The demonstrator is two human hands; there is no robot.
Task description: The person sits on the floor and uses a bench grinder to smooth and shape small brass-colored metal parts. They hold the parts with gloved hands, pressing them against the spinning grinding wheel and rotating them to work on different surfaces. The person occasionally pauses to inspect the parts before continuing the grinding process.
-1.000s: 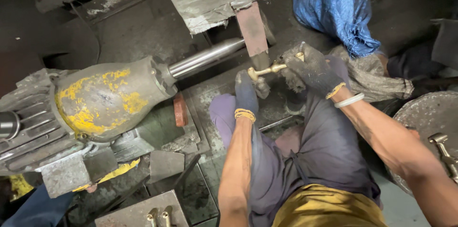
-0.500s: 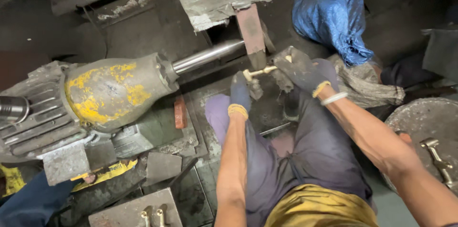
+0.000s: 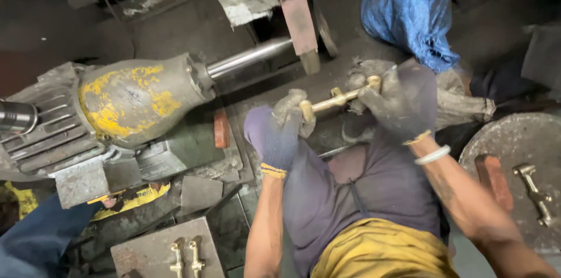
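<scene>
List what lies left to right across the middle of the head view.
Yellow-stained motor housing → small red block → left hand → brass rod → right hand → brass fitting on the round metal plate.

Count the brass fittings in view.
4. One fitting is held between the left hand and right hand. Two fittings lie on the steel block at bottom. One fitting lies on the round plate at right. More may be hidden.
</scene>
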